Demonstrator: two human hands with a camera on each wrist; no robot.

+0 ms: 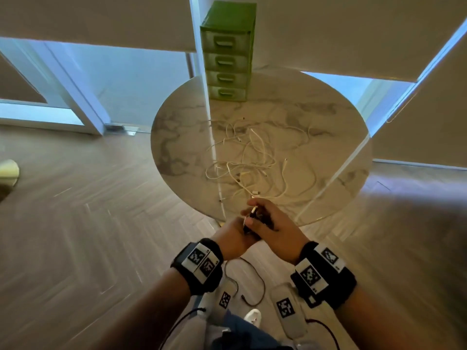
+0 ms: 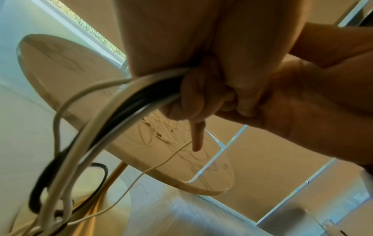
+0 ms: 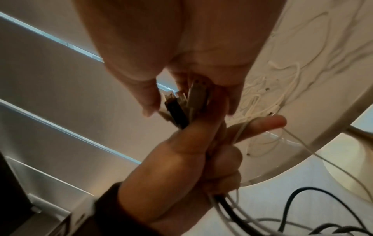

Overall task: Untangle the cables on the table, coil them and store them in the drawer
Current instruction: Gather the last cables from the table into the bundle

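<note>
In front of the round marble table (image 1: 182,137), my left hand (image 1: 232,238) grips a bundle of white and black cables (image 2: 125,102), fingers curled round it and the index finger (image 3: 262,124) sticking out. My right hand (image 1: 275,226) reaches over it, and its thumb and fingers (image 3: 232,99) pinch the plug ends (image 3: 177,110) poking out above the left fist. The bundle's loose lengths (image 1: 260,279) hang toward the floor. A tangle of white cables (image 1: 252,160) lies on the tabletop. At the table's far edge a green drawer unit (image 1: 227,54) stands with all its drawers shut.
The table sits on a gold leg (image 2: 113,180) over a herringbone wood floor (image 1: 88,210). Glass doors and window frames stand behind and to both sides. A pale yellow object (image 1: 7,173) lies at the far left. My white shoe (image 1: 252,317) shows below the hands.
</note>
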